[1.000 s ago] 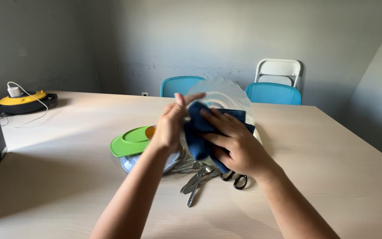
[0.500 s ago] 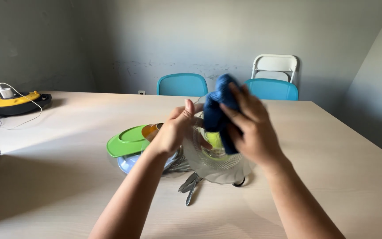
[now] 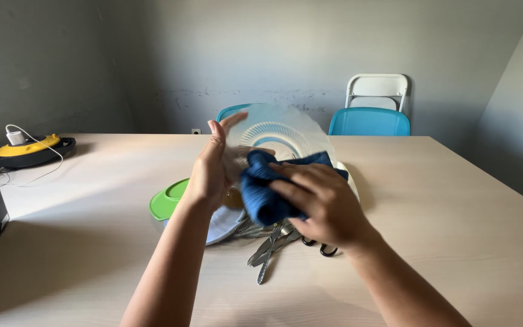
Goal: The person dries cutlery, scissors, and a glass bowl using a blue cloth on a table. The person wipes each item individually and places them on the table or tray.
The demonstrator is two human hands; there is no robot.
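Two hands busy: left hand (image 3: 208,172) grips clear plate (image 3: 279,134); right hand (image 3: 319,203) clutches blue cloth (image 3: 267,191).

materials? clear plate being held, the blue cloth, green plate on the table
Clear plate: glass or clear plastic, glossy; the chair shows through it and ribbed rings catch light. Cannot tell which.
Blue cloth: soft woven or terry fabric, matte; it bunches in folds under the right hand.
Green plate: likely plastic; solid bright colour, smooth, slight sheen.

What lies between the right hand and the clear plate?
In the head view, a blue cloth lies between the right hand and the clear plate, pressed against the plate.
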